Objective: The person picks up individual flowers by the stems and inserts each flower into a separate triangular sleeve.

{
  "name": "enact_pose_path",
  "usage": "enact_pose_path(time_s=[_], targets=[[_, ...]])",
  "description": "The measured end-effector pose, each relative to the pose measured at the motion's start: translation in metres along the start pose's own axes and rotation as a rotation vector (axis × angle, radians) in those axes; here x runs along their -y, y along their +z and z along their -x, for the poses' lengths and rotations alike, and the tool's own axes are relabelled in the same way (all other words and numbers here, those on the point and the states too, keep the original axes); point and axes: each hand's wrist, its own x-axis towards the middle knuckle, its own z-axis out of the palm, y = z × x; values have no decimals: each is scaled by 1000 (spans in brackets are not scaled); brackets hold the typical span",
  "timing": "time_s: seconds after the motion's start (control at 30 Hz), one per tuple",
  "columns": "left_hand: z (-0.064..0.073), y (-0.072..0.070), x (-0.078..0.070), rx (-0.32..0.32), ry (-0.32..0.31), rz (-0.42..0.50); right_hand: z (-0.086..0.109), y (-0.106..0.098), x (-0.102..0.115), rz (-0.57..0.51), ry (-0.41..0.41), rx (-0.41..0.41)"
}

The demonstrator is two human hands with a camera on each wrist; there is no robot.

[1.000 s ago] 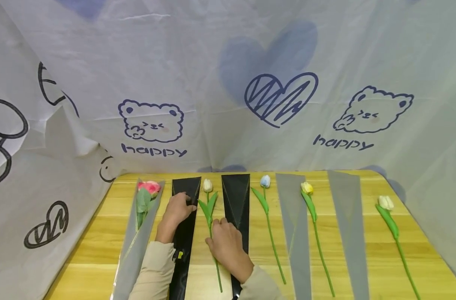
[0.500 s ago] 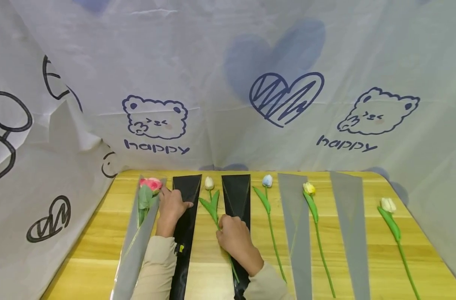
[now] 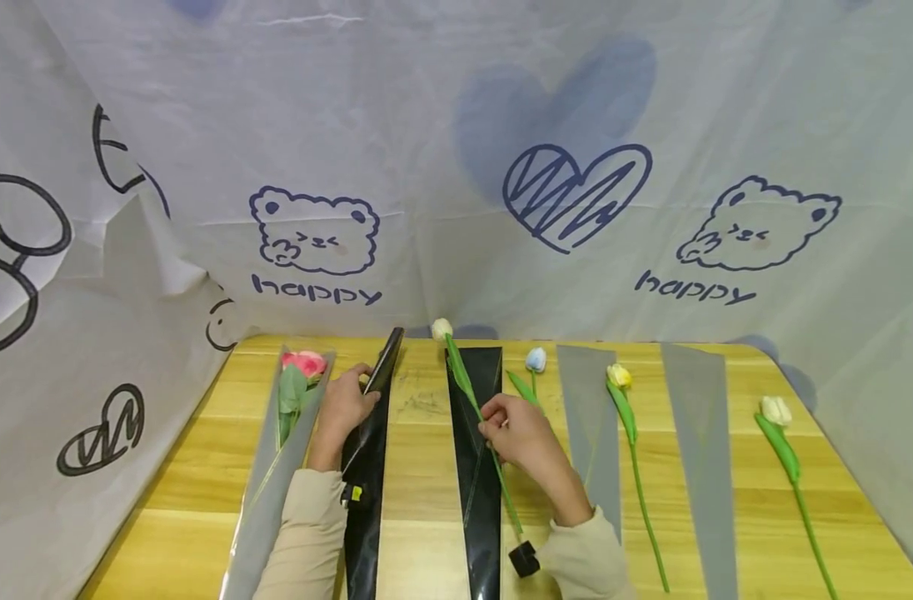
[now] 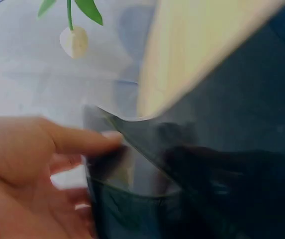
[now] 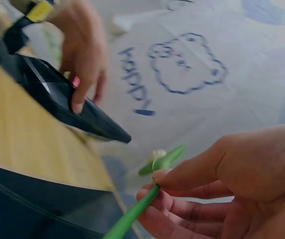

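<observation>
My left hand (image 3: 346, 408) pinches the upper edge of a black flower sleeve (image 3: 362, 492), whose top is lifted and tilted off the table. In the left wrist view the thumb lies at the mouth of the sleeve (image 4: 222, 114), which gapes a little. My right hand (image 3: 524, 433) pinches the green stem of a white tulip (image 3: 442, 330) between thumb and fingers. Raised above the table, the tulip passes over a second black sleeve (image 3: 482, 508) lying flat. In the right wrist view the stem (image 5: 132, 214) runs between the fingertips, and the bloom is partly hidden behind its leaves.
Left of my left hand lies a pink rose (image 3: 304, 363) in a grey sleeve (image 3: 256, 533). To the right lie a blue tulip (image 3: 536, 360), a yellow tulip (image 3: 618, 377), another white tulip (image 3: 775, 411) and grey sleeves (image 3: 700, 467). A printed cloth (image 3: 441, 167) hangs behind the wooden table (image 3: 419, 517).
My right hand has picked the white tulip up off the table and moved right with it. My left hand has lifted the top of the black sleeve, which lay flat before.
</observation>
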Motion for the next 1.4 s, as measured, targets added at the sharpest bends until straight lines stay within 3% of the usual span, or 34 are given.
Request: enact_pose_path(time_s=[0.13, 0.27, 0.47, 0.63, 0.83, 1.0, 1.27, 1.4], targets=[[1, -5, -11, 131, 67, 379, 4, -25, 2, -47, -44, -50], [1, -5, -23, 282, 78, 715, 10, -46, 2, -126, -124, -102], [2, 2, -35, 401, 128, 894, 15, -66, -1, -284, -185, -217], [6, 3, -39, 530, 107, 1022, 13, -72, -3, -386, -214, -296], [12, -3, -43, 604, 143, 1193, 10, -72, -6, -447, -223, -371], [12, -2, -49, 574, 102, 1243, 9, -73, -9, -549, -196, -399], [11, -5, -48, 524, 114, 1081, 9, -75, -11, -711, -163, -390], [12, -7, -48, 543, 136, 1025, 9, -76, -11, -775, -160, -430]])
